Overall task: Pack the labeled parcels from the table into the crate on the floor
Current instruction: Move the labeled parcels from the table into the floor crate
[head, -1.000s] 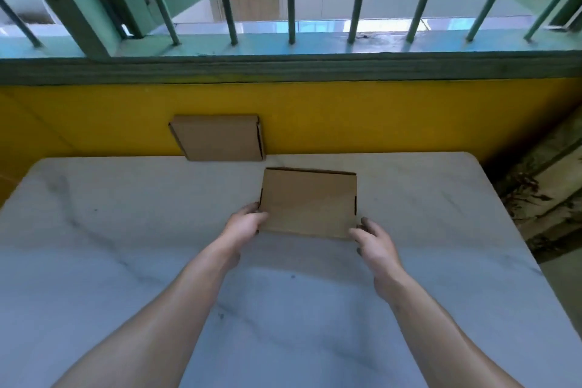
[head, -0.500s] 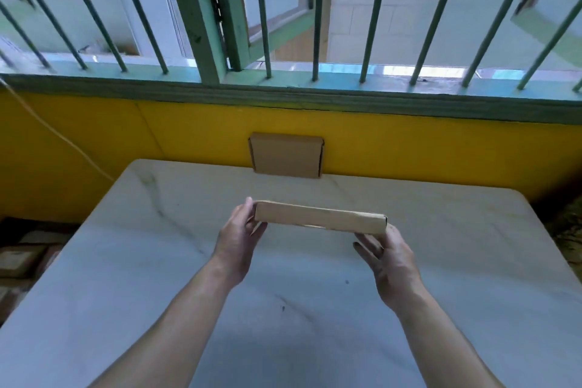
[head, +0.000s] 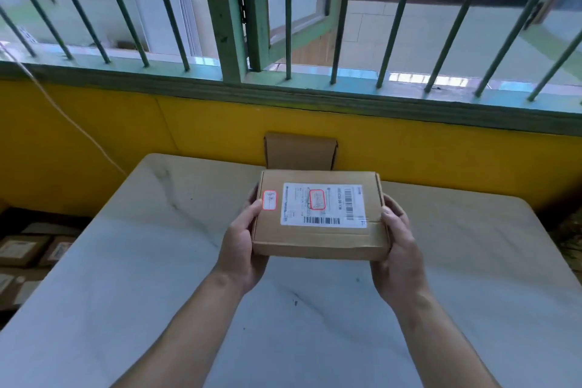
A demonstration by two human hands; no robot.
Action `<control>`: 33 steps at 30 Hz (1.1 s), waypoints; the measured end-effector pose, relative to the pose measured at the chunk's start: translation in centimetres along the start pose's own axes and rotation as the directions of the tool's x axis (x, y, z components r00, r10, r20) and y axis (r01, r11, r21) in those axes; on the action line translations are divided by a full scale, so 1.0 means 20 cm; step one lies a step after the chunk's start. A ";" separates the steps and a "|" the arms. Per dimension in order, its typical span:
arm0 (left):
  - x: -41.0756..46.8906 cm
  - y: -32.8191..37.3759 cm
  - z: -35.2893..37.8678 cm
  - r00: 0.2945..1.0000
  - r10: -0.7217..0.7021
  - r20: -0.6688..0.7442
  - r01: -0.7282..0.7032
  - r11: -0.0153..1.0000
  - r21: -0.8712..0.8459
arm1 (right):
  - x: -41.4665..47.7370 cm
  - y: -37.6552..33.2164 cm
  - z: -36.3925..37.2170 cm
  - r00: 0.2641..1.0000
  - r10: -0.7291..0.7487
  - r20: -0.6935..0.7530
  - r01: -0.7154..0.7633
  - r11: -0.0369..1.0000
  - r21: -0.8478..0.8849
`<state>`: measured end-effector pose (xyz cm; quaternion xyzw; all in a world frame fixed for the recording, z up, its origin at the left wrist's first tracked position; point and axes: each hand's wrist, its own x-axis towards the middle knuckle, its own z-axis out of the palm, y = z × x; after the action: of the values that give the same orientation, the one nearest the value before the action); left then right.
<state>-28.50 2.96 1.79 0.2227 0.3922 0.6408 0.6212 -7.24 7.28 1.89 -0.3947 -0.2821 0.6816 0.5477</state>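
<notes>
Parcel [head: 319,217]: flat brown cardboard box, held over the middle of the surface [head: 157,261], label side up and tipped toward the camera. White shipping label [head: 324,205] with barcodes covers most of the top face. A small red-edged sticker [head: 270,199] sits just beside it, near the left edge.

Left hand [head: 242,239] grips the left short side, thumb along the top edge by the sticker, fingers hidden beneath. Right hand [head: 398,249] grips the right short side, fingers curled round the far corner.

Second parcel [head: 299,151]: plain brown, at the far edge of the surface, leaning on the yellow wall [head: 441,151], directly behind the held one.

Floor, far left, below the surface edge: several labelled boxes [head: 25,249] lying close together. Cannot tell whether a crate contains them.

White cord [head: 78,126] runs diagonally down the wall. Green window bars [head: 340,16] above.
</notes>
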 end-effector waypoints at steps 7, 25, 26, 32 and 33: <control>-0.09 0.18 0.11 0.967 0.225 0.117 -0.221 0.974 -0.051 | -0.08 -0.18 0.12 0.956 -0.246 0.159 0.233 0.968 0.097; -0.13 0.15 0.08 0.965 0.248 0.086 -0.256 0.962 0.100 | -0.06 -0.18 0.13 0.944 -0.235 0.230 0.214 0.970 0.111; -0.16 0.13 0.04 0.977 0.212 0.035 -0.215 0.965 0.149 | -0.04 -0.13 0.13 0.956 -0.191 0.222 0.175 0.980 0.092; -0.45 0.09 -0.30 0.932 0.177 -0.317 -0.075 0.948 0.308 | -0.04 0.23 0.27 0.970 0.026 0.240 -0.032 0.999 0.020; -0.50 0.10 -0.36 0.914 0.185 -0.361 -0.072 0.950 0.303 | -0.07 0.29 0.31 0.964 0.052 0.263 -0.057 0.998 0.012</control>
<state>-33.94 -8.28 1.17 0.2047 0.5784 0.6491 0.4498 -15.48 4.89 0.67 -0.3034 -0.3344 0.7454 0.4905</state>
